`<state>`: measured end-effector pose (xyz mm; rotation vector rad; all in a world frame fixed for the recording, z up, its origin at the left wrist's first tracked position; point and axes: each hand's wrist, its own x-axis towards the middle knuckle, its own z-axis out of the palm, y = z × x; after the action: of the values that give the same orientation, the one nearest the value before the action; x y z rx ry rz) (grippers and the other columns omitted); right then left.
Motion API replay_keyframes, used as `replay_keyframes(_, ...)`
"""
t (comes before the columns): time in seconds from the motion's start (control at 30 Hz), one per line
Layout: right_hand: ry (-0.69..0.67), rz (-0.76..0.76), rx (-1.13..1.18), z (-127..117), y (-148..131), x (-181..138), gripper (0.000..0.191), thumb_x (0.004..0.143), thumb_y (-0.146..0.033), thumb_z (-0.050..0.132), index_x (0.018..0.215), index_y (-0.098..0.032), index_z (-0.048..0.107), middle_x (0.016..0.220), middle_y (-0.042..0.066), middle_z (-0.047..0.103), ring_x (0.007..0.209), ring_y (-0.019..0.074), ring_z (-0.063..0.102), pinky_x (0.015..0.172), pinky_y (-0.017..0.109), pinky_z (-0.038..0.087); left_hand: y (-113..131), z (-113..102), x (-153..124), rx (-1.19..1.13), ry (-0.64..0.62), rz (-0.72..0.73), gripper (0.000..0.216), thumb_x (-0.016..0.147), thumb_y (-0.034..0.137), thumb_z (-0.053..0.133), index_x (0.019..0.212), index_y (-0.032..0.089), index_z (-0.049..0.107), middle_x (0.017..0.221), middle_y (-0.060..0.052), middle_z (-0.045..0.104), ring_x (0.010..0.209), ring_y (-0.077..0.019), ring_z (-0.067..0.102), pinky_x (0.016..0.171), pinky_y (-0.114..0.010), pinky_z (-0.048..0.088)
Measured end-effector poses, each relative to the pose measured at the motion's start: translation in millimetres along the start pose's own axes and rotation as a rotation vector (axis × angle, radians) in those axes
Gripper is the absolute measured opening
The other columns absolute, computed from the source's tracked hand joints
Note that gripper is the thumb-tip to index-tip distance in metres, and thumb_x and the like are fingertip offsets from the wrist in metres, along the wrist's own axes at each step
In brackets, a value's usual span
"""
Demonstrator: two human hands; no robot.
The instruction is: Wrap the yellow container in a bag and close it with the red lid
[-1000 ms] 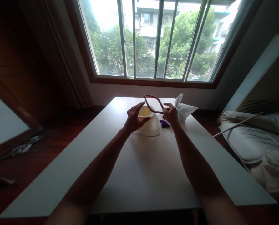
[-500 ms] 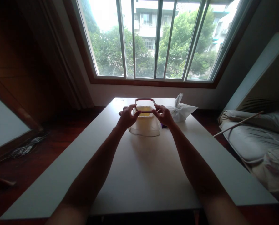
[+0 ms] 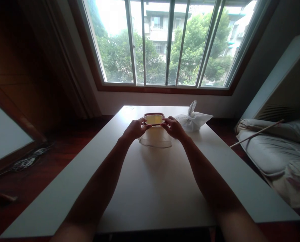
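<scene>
A clear container (image 3: 156, 137) with a pale yellow inside stands on the white table (image 3: 150, 181) near its far end. A dark red-rimmed lid (image 3: 154, 119) lies flat on top of it. My left hand (image 3: 134, 129) grips the lid's left near edge with curled fingers. My right hand (image 3: 173, 127) grips the right near edge the same way. Both forearms reach forward over the table.
A tied white bag (image 3: 194, 118) lies just right of the container. A bed with pale bedding (image 3: 276, 151) and a thin stick (image 3: 256, 133) is on the right. A big window (image 3: 165, 43) faces me. Cables (image 3: 26, 161) lie on the wooden floor at the left.
The lid was held tilted up in my right hand, then both hands brought it down level onto the container. The purple thing beside the container is now hidden by my right hand.
</scene>
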<state>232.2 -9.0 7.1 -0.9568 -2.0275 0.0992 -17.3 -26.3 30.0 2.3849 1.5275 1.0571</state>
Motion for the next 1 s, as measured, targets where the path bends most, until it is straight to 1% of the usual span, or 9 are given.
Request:
replay_keyframes(0.23, -0.034, 0.003, -0.005, -2.5, -0.5, -1.5, 0.036, 0.095, -0.042, 0.062, 0.120, -0.018, 0.070, 0.099, 0.009, 0.065, 0.082, 0.0187, 0.066, 0.079, 0.033, 0.053, 2.7, -0.5, -1.1, 0.025, -0.012, -0.018, 0.040, 0.087, 0.048, 0.065, 0.111, 0.017, 0.070, 0.094, -0.012, 0.077, 0.080, -0.0259, 0.072, 0.075, -0.036, 0.056)
replay_keyframes(0.33, -0.027, -0.012, 0.006, -1.3, 5.4, -2.5, 0.039, 0.090, -0.044, 0.069, 0.119, -0.017, 0.072, 0.102, 0.010, 0.065, 0.083, 0.0195, 0.066, 0.082, 0.035, 0.054, 1.2, 0.1, -0.4, 0.047, -0.019, -0.028, 0.041, 0.087, 0.051, 0.063, 0.111, 0.018, 0.070, 0.090, -0.010, 0.076, 0.077, -0.0253, 0.071, 0.074, -0.036, 0.055)
replay_keyframes(0.5, 0.022, -0.025, 0.078, 4.4, 13.6, -2.0, 0.035, 0.086, -0.041, 0.073, 0.113, -0.021, 0.074, 0.118, 0.013, 0.062, 0.103, 0.0241, 0.065, 0.092, 0.041, 0.055, -2.4, 3.5, -0.2, 0.072, -0.002, -0.016, 0.040, 0.088, 0.052, 0.061, 0.111, 0.020, 0.070, 0.087, -0.008, 0.075, 0.072, -0.0232, 0.069, 0.072, -0.034, 0.053)
replay_keyframes(0.57, 0.009, -0.007, 0.136, 4.7, 13.1, -1.7, 0.033, 0.086, -0.041, 0.072, 0.112, -0.021, 0.074, 0.123, 0.013, 0.062, 0.106, 0.0245, 0.065, 0.086, 0.039, 0.058, -2.8, 4.2, -0.4, 0.062, 0.005, -0.012, 0.039, 0.088, 0.051, 0.062, 0.111, 0.020, 0.069, 0.090, -0.008, 0.076, 0.074, -0.0232, 0.070, 0.072, -0.034, 0.053)
replay_keyframes(0.7, -0.015, 0.005, 0.193, -1.9, 11.0, -1.6, 0.031, 0.085, -0.043, 0.072, 0.106, -0.021, 0.075, 0.122, 0.012, 0.064, 0.096, 0.0218, 0.067, 0.075, 0.035, 0.060, -0.6, 2.6, -1.0, 0.010, -0.005, -0.023, 0.039, 0.082, 0.049, 0.069, 0.109, 0.021, 0.071, 0.093, -0.008, 0.077, 0.078, -0.0243, 0.070, 0.073, -0.034, 0.054)
replay_keyframes(0.77, -0.014, -0.025, 0.167, -7.2, 11.4, -1.2, 0.030, 0.084, -0.044, 0.074, 0.104, -0.022, 0.075, 0.119, 0.011, 0.065, 0.096, 0.0217, 0.067, 0.078, 0.037, 0.060, 1.0, 1.5, -1.1, -0.006, -0.010, -0.029, 0.039, 0.079, 0.050, 0.073, 0.106, 0.021, 0.073, 0.091, -0.008, 0.077, 0.077, -0.0242, 0.070, 0.072, -0.034, 0.054)
replay_keyframes(0.87, 0.007, -0.070, 0.121, -12.9, 12.2, -0.3, 0.028, 0.083, -0.042, 0.076, 0.104, -0.023, 0.076, 0.116, 0.011, 0.066, 0.103, 0.0237, 0.067, 0.091, 0.042, 0.057, 1.6, 1.7, -0.7, -0.026, -0.003, -0.033, 0.039, 0.080, 0.050, 0.073, 0.105, 0.021, 0.074, 0.091, -0.007, 0.076, 0.075, -0.0234, 0.069, 0.072, -0.034, 0.054)
replay_keyframes(0.93, 0.015, -0.068, 0.115, -13.7, 11.8, 0.0, 0.028, 0.083, -0.040, 0.076, 0.105, -0.023, 0.076, 0.117, 0.011, 0.066, 0.108, 0.0246, 0.066, 0.098, 0.044, 0.054, 0.2, 2.8, 0.1, -0.039, 0.003, -0.032, 0.038, 0.081, 0.049, 0.071, 0.106, 0.021, 0.073, 0.092, -0.007, 0.076, 0.077, -0.0233, 0.070, 0.072, -0.033, 0.054)
replay_keyframes(1.0, 0.016, -0.052, 0.120, -12.7, 10.6, -0.1, 0.030, 0.084, -0.041, 0.075, 0.108, -0.023, 0.075, 0.119, 0.011, 0.066, 0.109, 0.0251, 0.065, 0.099, 0.046, 0.053, -2.5, 3.0, 1.3, -0.042, 0.010, -0.021, 0.037, 0.082, 0.048, 0.071, 0.107, 0.021, 0.072, 0.094, -0.007, 0.076, 0.081, -0.0241, 0.070, 0.074, -0.033, 0.054)
